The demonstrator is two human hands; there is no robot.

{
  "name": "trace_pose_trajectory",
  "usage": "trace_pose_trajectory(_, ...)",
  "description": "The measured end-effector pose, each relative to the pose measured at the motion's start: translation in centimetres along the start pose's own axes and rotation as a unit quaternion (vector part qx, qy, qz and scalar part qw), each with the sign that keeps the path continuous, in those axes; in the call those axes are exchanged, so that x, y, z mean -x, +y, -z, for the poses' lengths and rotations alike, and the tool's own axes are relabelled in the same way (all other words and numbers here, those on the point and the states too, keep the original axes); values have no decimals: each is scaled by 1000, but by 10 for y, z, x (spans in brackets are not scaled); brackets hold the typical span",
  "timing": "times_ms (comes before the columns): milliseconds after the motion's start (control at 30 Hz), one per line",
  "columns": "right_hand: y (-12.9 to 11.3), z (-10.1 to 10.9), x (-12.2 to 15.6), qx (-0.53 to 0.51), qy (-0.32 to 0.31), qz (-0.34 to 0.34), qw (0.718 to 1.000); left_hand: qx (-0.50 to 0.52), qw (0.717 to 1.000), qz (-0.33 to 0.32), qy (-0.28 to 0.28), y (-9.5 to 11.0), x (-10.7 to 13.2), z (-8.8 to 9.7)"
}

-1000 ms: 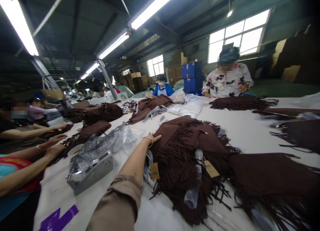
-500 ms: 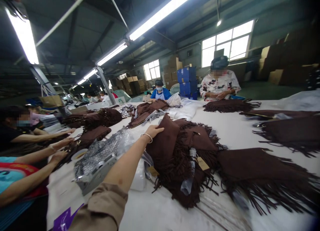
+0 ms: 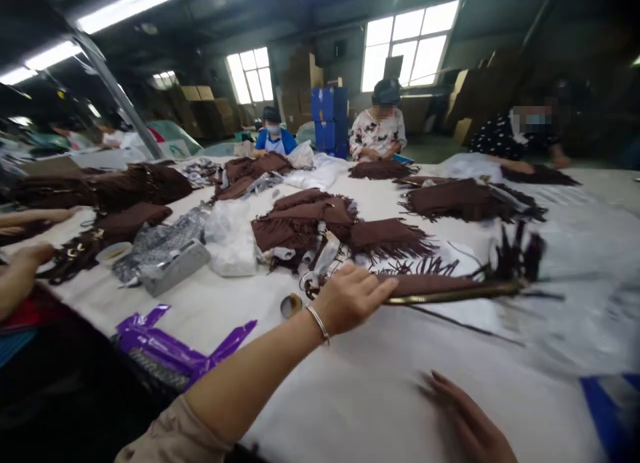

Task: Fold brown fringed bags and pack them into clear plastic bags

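My left hand [image 3: 353,299], with a bracelet at the wrist, is closed on the near left end of a dark brown fringed bag [image 3: 440,285]. The bag lies low over the white table, its brassy zipper edge facing me and its fringe flung up at the far right end, blurred. Lower right, my right hand [image 3: 470,419] is apart from the bag, fingers stretched out and holding nothing; it is partly cut off by the frame. Just beyond the left hand is a pile of similar fringed bags [image 3: 305,216] with clear plastic among them.
A purple plastic bag [image 3: 185,346], a grey box [image 3: 173,266] and a tape roll [image 3: 291,306] lie to the left. More brown bags [image 3: 460,199] lie across the table. A co-worker's arm [image 3: 20,276] reaches in at left; several people sit opposite.
The view has swung right and down. My left hand has left the pile and drawn a fringed bag nearer across the table. My right hand has come into view.
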State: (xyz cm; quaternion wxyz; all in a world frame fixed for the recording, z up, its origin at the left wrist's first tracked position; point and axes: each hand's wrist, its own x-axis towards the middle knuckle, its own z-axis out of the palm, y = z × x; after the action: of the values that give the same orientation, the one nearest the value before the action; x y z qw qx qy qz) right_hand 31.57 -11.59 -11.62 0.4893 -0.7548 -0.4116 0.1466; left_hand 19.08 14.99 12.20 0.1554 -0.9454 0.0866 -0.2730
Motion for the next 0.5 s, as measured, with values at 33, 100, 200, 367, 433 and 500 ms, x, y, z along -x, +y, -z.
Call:
trace_pose_trajectory(33, -3, 3, 13, -52, 2, -62, 997, 17, 1000, -11, -16, 38, 13, -16)
trace_pose_trajectory(100, -11, 7, 38, -188, 54, -169, 966, 62, 996, -18, -56, 114, 41, -47)
trace_pose_trajectory(200, -22, 13, 73, -415, 99, -249, 869, 121, 984, 41, -120, 202, 83, -74)
trace_pose_trajectory(367, -23, 23, 103, -588, 62, -307, 746, 196, 962, 121, -148, 232, 124, -66)
trace_pose_trajectory(433, -22, 21, 103, -578, 105, -319, 744, 188, 962, 151, -129, 218, 130, -57)
trace_pose_trajectory(500, -21, 16, 103, -563, 132, -322, 749, 166, 959, 195, -122, 207, 136, -48)
